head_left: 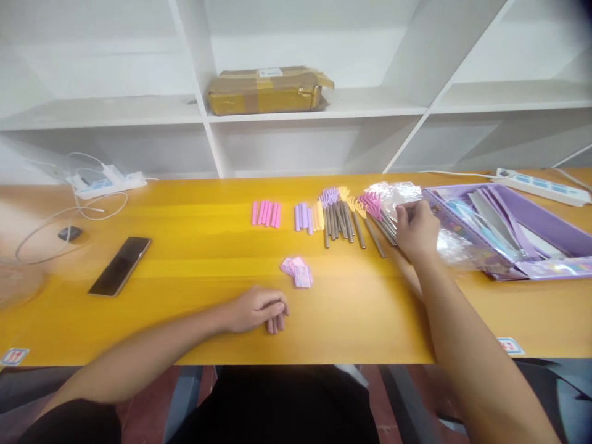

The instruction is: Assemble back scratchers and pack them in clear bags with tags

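Observation:
My right hand (419, 229) is closed, fingers curled down, above the edge of the clear plastic bags (400, 196). What it grips, if anything, is hidden. Just left of it lie pink claw-headed back scratchers (371, 203) with metal rods. Beside these are yellow (356, 205) and purple (329, 196) ones. Short purple tubes (303, 217), yellow tubes (317, 216) and pink tubes (266, 213) lie in rows further left. My left hand (266, 311) rests loosely closed on the table, nothing visible in it, near a small pile of pink printed cards (300, 273).
A purple box (546, 206) holding flat pieces stands at the right. Power strips (543, 186) lie at the back right and back left, with white cables. A phone (120, 266) lies at left on the yellow table (208, 265). A taped carton (268, 91) sits on the shelf.

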Demonstrator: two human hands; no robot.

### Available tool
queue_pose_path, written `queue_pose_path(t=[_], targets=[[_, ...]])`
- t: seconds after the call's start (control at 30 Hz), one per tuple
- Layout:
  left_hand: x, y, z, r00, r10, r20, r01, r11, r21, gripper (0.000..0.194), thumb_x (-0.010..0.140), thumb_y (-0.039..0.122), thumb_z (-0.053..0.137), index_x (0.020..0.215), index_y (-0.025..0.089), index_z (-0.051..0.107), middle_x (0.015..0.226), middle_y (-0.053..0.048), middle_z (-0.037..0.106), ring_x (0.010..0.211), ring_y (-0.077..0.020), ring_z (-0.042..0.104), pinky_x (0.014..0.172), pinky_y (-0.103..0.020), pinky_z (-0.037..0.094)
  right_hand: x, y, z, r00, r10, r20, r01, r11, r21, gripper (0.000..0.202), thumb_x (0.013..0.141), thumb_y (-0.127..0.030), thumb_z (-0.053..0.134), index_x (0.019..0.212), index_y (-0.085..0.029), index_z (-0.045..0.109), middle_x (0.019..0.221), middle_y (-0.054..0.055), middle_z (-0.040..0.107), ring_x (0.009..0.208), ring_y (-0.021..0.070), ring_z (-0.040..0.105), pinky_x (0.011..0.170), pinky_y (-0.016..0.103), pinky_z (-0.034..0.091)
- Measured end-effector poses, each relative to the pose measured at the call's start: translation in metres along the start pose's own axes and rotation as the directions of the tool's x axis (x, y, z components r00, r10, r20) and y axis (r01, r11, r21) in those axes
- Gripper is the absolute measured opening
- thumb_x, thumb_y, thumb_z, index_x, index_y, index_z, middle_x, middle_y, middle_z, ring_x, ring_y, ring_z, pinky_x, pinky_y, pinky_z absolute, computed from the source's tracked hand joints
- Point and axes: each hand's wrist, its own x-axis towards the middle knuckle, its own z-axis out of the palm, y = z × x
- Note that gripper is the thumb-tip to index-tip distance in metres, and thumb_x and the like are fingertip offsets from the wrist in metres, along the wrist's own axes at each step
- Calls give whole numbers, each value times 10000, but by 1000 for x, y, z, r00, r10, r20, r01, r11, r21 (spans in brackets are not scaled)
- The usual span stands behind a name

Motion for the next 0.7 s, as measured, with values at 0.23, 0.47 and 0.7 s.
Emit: queue_pose_path(t=[0.23, 0.47, 0.7], targets=[[-1, 4, -1, 1000, -25, -4, 25, 1000, -4, 499, 1108, 638, 463, 1049, 165, 610, 881, -100, 787, 692, -152, 765, 689, -280, 617, 0, -4, -6, 993, 17, 118, -8, 997, -76, 213, 983, -433, 543, 901, -237, 518, 890, 84, 684, 818, 219, 594, 800, 352, 419], [-1, 5, -1, 1000, -29, -7, 29, 1000, 1, 480, 1119, 614, 455, 1047, 166, 611, 884, -104, 789, 703, -153, 770, 690, -278, 621, -5, -9, -5, 953, 34, 300, 42, 970, -241, 197, 952, -401, 605, 842, -243, 563, 855, 93, 707, 762, 232, 552, 707, 349, 355], [0, 5, 0, 999, -30, -12, 30, 1000, -2, 502, 1108, 642, 463, 1057, 165, 611, 883, -107, 791, 695, -157, 770, 682, -280, 621, -4, -6, 2, 925, 39, 378, 123, 910, -396, 205, 981, -391, 563, 975, -239, 701, 1001, 146, 767, 858, 298, 649, 714, 366, 406]])
